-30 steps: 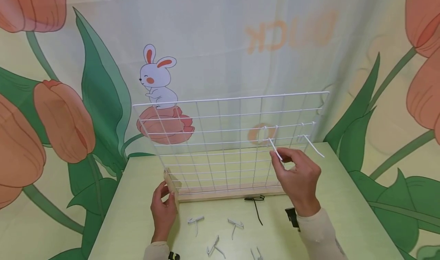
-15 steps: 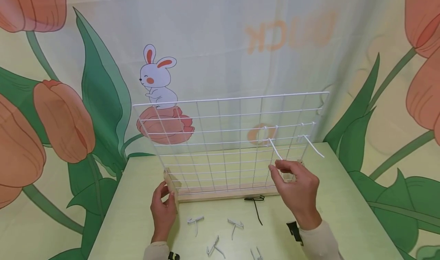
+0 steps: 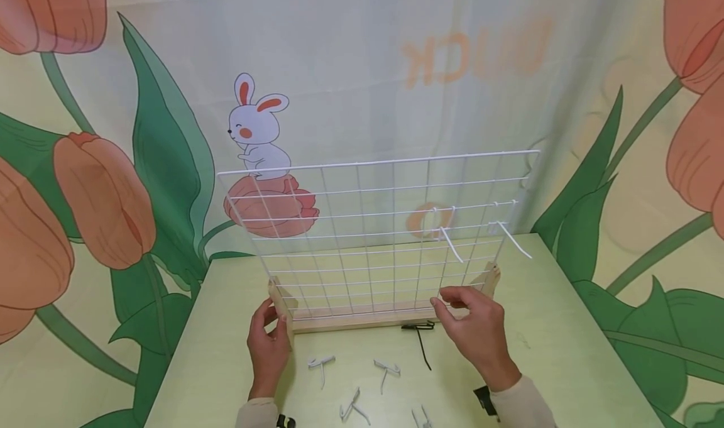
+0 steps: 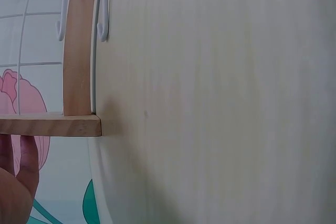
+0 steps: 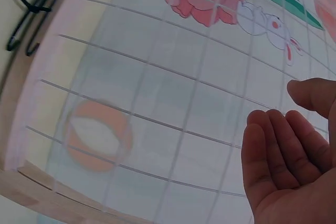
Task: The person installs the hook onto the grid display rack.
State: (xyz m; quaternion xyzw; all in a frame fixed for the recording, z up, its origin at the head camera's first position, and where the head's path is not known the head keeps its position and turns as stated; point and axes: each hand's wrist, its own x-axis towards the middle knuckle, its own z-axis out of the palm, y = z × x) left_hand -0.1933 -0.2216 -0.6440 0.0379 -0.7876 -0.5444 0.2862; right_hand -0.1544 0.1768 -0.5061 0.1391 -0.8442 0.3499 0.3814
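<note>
Hook [image 3: 451, 244] seems hung, centre-right of frame — left hand [image 3: 268, 347] spread against the stand [image 3: 339, 325], right hand [image 3: 476, 332] empty, agape, I likely need a loose hook [image 3: 387, 367], bottom-centre.

From above, the head view faces forward and down toward the table's [image 3: 203, 352] far edge. The left wrist view, near and turned sideways, looks across its surface; the right wrist view closely faces the wire grid [image 5: 197, 80], which all share.

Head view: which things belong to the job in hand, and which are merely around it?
Likely the job: wire grid, wooden stand, hung white hooks, loose white hooks, black hook, left hand, right hand.
Likely just surroundings: table, printed curtain.
</note>
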